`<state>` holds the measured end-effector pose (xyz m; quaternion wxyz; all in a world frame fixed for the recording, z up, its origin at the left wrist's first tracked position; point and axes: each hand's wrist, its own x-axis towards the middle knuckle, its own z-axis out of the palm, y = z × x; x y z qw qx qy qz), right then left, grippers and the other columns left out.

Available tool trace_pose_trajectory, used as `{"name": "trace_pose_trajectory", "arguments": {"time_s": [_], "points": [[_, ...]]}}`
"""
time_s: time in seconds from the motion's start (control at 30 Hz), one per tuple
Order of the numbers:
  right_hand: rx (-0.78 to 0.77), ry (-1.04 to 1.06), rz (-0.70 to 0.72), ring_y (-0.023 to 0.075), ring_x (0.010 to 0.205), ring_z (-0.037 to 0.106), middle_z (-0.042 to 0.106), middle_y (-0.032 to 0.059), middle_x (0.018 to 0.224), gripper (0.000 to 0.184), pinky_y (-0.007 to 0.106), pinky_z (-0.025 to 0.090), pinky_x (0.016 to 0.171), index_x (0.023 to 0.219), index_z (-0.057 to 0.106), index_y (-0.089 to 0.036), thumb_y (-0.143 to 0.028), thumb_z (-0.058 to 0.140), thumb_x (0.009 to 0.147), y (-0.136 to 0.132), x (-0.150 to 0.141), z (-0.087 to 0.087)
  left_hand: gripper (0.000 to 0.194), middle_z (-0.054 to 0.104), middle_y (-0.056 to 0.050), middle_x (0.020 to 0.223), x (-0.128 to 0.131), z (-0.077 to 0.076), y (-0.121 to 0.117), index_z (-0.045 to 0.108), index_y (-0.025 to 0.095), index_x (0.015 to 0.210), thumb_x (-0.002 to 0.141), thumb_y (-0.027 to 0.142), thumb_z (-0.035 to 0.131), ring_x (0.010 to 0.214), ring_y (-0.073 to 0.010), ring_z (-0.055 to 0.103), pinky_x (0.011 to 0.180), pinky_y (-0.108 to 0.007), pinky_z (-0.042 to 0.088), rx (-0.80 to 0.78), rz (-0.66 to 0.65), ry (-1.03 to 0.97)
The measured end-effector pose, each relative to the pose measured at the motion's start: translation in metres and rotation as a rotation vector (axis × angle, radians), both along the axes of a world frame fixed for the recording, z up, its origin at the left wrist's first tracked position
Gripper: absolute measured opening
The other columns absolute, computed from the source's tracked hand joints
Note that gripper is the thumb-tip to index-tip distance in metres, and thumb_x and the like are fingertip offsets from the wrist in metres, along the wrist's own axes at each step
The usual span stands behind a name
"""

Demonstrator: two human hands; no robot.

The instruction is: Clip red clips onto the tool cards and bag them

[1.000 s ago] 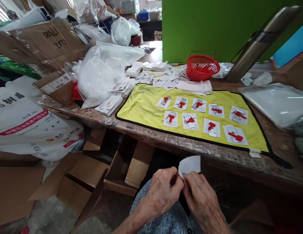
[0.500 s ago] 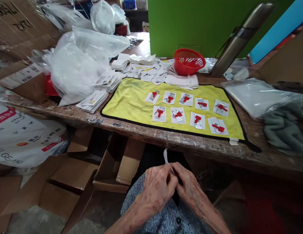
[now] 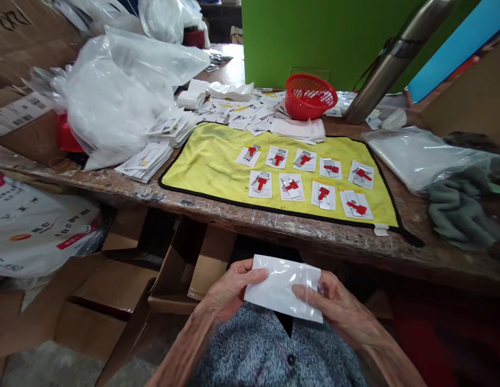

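Note:
Both my hands hold a flat clear plastic packet (image 3: pixel 282 287) with something white inside, level over my lap and below the table edge. My left hand (image 3: pixel 226 290) pinches its left end, thumb on top. My right hand (image 3: pixel 337 306) grips the right end, thumb across its face. On the table ahead lies a yellow cloth mat (image 3: pixel 209 166) bearing two rows of small white cards with red T-shaped pieces (image 3: pixel 291 187).
A red mesh basket (image 3: pixel 310 97) and a tilted steel flask (image 3: pixel 390 59) stand behind the mat. Loose cards and big plastic bags (image 3: pixel 116 102) pile up at left. A grey-green cloth (image 3: pixel 459 209) lies at right. Open cardboard boxes (image 3: pixel 185 269) sit on the floor under the table.
The white piece that my fingers pinched edge-on has turned flat and now spreads between both hands as a wide packet. The view has shifted slightly right and down.

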<state>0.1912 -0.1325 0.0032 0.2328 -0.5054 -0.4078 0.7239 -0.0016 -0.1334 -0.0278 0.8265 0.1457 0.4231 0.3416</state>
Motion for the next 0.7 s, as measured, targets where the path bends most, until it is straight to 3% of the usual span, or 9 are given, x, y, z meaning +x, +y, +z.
{"name": "trace_pose_trajectory", "arguments": {"time_s": [0.17,0.3,0.4,0.5,0.6,0.7], "points": [[0.088,-0.075,0.009,0.0088,0.053,0.046,0.053,-0.0034,0.059,0.034,0.019,0.037,0.047,0.07,0.06,-0.016,-0.047,0.074,0.066,0.001,-0.002,-0.006,0.038,0.054,0.003,0.057,0.003,0.005,-0.002,0.061,0.011,0.066,0.067,0.046,0.074,0.05,-0.0044,0.043,0.051,-0.018,0.032,0.151,0.048,0.117],[0.08,-0.115,0.018,0.0116,0.054,0.051,0.058,0.0001,0.065,0.037,0.023,0.044,0.05,0.081,0.063,-0.015,-0.052,0.065,0.074,-0.001,-0.005,-0.017,0.037,0.062,-0.002,0.073,-0.005,0.007,-0.001,0.062,0.013,0.088,0.076,0.048,0.063,0.062,-0.0118,0.054,0.058,-0.024,0.042,0.318,-0.062,0.296],[0.15,-0.254,0.016,0.015,0.058,0.054,0.06,0.0032,0.07,0.04,0.025,0.046,0.048,0.083,0.063,-0.015,-0.054,0.061,0.075,-0.002,-0.008,-0.026,0.037,0.063,-0.008,0.094,-0.005,0.007,-0.003,0.059,0.016,0.104,0.081,0.045,0.057,0.085,-0.0215,0.059,0.077,-0.038,0.048,0.612,-0.068,0.785],[0.288,-0.387,0.052,0.0145,0.059,0.052,0.057,0.002,0.067,0.036,0.023,0.042,0.048,0.077,0.062,-0.015,-0.052,0.059,0.077,-0.001,-0.011,-0.032,0.065,0.054,-0.013,0.123,0.003,0.006,-0.008,0.047,0.021,0.126,0.071,0.047,0.07,0.117,-0.0315,0.047,0.099,-0.055,0.035,1.07,-0.147,1.194],[0.321,-0.321,0.119,0.0121,0.059,0.047,0.055,0.0001,0.066,0.033,0.022,0.038,0.05,0.073,0.061,-0.016,-0.048,0.058,0.079,0.001,-0.012,-0.033,0.076,0.057,-0.011,0.119,0.011,0.004,-0.01,0.044,0.022,0.128,0.065,0.051,0.074,0.114,-0.0301,0.05,0.104,-0.06,0.025,1.352,-0.358,1.215],[0.257,-0.16,0.121,0.0119,0.063,0.048,0.056,0.0002,0.071,0.033,0.022,0.039,0.054,0.08,0.061,-0.015,-0.048,0.056,0.081,0.002,-0.012,-0.03,0.068,0.063,-0.007,0.102,0.013,0.005,-0.007,0.045,0.019,0.125,0.07,0.051,0.07,0.096,-0.0238,0.059,0.104,-0.059,0.025,1.399,-0.394,1.221]]}}
